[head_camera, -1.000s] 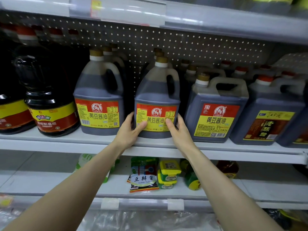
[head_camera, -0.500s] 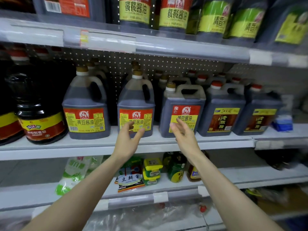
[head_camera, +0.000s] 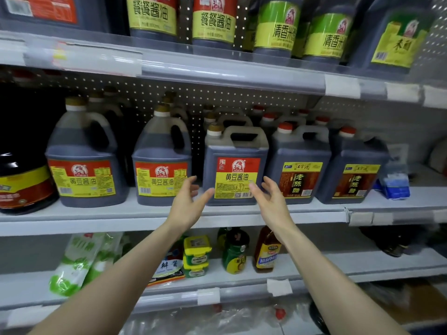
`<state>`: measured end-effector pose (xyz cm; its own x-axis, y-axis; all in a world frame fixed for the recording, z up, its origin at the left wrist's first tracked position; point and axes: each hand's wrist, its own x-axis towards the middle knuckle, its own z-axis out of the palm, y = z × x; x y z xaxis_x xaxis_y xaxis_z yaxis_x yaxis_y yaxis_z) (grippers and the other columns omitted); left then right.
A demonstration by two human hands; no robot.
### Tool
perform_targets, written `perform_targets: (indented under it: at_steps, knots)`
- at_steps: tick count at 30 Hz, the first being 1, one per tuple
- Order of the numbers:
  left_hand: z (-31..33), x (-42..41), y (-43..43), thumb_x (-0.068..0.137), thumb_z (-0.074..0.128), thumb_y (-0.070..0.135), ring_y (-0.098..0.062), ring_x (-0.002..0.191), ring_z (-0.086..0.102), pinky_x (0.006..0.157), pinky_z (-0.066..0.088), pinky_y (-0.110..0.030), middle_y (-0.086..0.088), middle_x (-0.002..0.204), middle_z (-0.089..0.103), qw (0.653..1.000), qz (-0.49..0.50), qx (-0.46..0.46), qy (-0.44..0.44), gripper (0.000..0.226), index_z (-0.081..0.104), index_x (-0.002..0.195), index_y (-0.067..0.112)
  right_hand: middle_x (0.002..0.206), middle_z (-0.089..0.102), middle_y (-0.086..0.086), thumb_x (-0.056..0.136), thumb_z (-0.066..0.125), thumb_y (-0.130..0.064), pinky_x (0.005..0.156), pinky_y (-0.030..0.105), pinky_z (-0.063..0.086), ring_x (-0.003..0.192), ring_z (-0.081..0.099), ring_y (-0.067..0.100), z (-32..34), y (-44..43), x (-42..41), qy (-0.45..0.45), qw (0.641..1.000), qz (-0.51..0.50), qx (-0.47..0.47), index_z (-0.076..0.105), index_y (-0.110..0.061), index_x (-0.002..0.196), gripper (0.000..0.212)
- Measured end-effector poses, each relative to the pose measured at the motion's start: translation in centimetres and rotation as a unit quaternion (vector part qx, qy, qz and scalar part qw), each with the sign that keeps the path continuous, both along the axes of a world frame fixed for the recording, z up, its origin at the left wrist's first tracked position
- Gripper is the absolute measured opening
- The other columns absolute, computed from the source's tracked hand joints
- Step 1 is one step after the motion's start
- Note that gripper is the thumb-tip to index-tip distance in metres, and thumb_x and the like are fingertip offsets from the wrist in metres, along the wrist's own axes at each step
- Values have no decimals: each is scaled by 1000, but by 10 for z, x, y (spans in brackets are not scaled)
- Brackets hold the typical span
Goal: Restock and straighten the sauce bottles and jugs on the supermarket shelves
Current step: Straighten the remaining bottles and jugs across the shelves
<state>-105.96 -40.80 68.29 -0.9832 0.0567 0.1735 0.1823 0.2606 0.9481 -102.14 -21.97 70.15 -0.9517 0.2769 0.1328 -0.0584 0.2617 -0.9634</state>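
Head view: the left hand (head_camera: 185, 204) and right hand (head_camera: 272, 201) are raised in front of the middle shelf (head_camera: 96, 220). The palms are turned toward each other, the fingers are spread and loosely bent, and nothing is held.

The square jug (head_camera: 235, 151) is seen between them, upright at the shelf's near edge, with more jugs lined up behind it. The lower corners of its yellow-and-red label are overlapped by the left thumb and the right fingertips, but whether the jug is touched cannot be told.

A round jug (head_camera: 160, 153) is stood just left of it, and a second round jug (head_camera: 84, 153) further left, with a gap between the two. A dark bottle (head_camera: 21, 180) is placed at the far left. Just right of the square jug a red-capped jug (head_camera: 300, 153) is set, then a far-right jug (head_camera: 352, 160), then a blue packet (head_camera: 395, 182).

On the top shelf (head_camera: 193, 66) labelled bottles (head_camera: 152, 18) are ranged in a row. On the bottom shelf (head_camera: 338, 262) green pouches (head_camera: 70, 264), stacked tubs (head_camera: 196, 255), a green bottle (head_camera: 234, 255) and an amber bottle (head_camera: 266, 252) are kept.
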Motion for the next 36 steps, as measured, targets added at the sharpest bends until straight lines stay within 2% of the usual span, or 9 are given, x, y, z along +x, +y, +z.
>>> perform_targets:
  at_steps: [3,5,8,10,14,18,25,31,36]
  knots:
    - [-2,-13,20,89,64,39,-20,135,40,109,37,-38,-6,148,40,1000,-5,13,-18,78,22,151,16,155,32,3,96,56,-32,106,24,29,142,31,17,-4,14,-17,-5,999,38,-16,19,-14,153,71]
    - [-5,-21,29,80,67,51,-18,138,38,113,35,-41,-2,151,38,1000,-5,23,-18,93,20,152,17,157,27,2,93,57,-39,113,30,27,144,27,18,-9,22,-27,-10,998,54,-19,14,-17,154,78]
    - [-15,-35,35,59,67,77,-15,135,42,112,36,-43,4,148,43,999,-4,30,-17,115,24,151,22,155,33,-3,75,57,-72,116,42,30,141,33,17,-19,30,-45,-7,998,65,6,18,-26,154,99]
    - [-18,-43,41,64,67,69,-13,130,47,111,38,-41,5,143,48,1000,-4,27,-14,104,28,149,23,149,43,-5,73,53,-77,114,42,34,136,41,15,-28,37,-62,-14,997,81,12,23,-27,152,98]
    - [-20,-52,48,76,63,47,-5,115,57,103,45,-34,9,128,59,999,0,43,-2,76,37,142,20,146,45,-4,97,46,-47,109,31,34,133,44,15,-35,40,-80,-20,996,90,1,23,-22,152,64]
    - [-23,-58,49,76,62,45,-2,112,58,99,47,-28,10,125,60,999,-8,46,-10,74,37,141,20,145,47,-4,99,44,-40,101,24,33,130,45,14,-44,43,-92,-16,996,91,-13,22,-23,152,60]
    - [-25,-70,45,87,60,36,-4,111,57,98,45,-26,9,125,59,1000,-8,29,-6,60,35,140,25,144,48,-2,97,45,-45,110,35,37,130,46,16,-51,40,-107,0,996,82,-20,22,-24,151,62]
    - [-29,-73,41,75,62,49,-9,119,56,107,43,-38,7,131,58,999,-14,29,-8,82,30,145,25,143,49,-4,96,44,-47,110,36,37,128,47,13,-56,40,-107,4,997,74,-8,20,-26,152,64]
    - [-32,-69,40,75,63,46,-7,121,55,109,41,-40,9,132,56,999,-26,31,3,83,28,148,25,146,47,-3,92,44,-51,112,37,36,131,46,15,-59,40,-104,12,997,77,1,18,-25,152,70]
